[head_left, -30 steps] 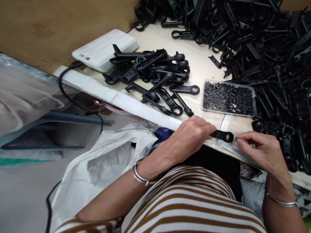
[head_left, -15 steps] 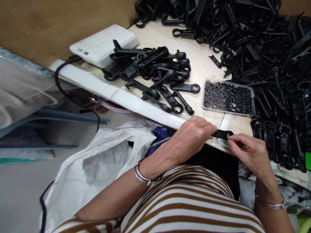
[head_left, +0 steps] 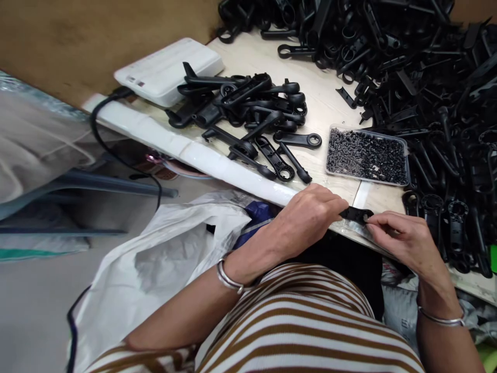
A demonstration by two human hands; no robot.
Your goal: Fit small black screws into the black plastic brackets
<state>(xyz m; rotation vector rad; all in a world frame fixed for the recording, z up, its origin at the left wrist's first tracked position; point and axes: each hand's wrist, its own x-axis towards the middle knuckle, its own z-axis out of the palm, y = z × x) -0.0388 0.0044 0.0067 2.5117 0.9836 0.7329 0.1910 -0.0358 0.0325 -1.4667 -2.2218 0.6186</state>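
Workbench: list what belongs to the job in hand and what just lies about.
Belonging, it seems:
black part in the left hand, right hand at its end
tray of small pieces
large parts heap
small parts heap

Probably lying about:
white box with black cable
white bag, lower left

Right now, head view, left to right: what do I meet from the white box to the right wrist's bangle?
White box → left wrist's bangle → left hand → black part in its fingers → right hand → right wrist's bangle.
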